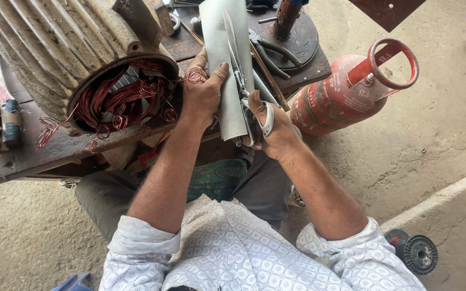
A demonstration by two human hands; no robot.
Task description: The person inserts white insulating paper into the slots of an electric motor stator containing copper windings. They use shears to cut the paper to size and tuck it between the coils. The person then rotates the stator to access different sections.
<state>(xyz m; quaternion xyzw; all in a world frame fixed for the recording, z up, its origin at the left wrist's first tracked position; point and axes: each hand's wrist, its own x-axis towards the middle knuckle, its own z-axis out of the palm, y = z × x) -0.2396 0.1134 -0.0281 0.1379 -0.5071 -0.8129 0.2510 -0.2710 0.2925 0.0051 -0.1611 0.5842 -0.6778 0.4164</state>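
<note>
From the head camera, your left hand [203, 94] is closed on a long sheet of pale grey insulating paper [223, 59], thumb lying across its face and fingers wrapped behind its left edge, so the sheet stands up away from you over the edge of the dark wooden bench [39, 151]. Your right hand [273, 129] is clamped on a pair of scissors [238, 75], fingers through the white handle loops; the blades point away from you and lie along the sheet's right side, their tips near its upper part, though you cannot tell how far the blades stand apart. Just left of your left hand sits a ribbed motor housing [55, 37] on the bench, its open end facing you and full of coiled copper-red winding wire [120, 102], with loose loops hanging over the bench edge. To the right of your right hand a red gas cylinder [335, 99] lies tilted on the concrete floor [432, 140]. Near your right elbow rests a small black wire spool [419, 253].
</note>
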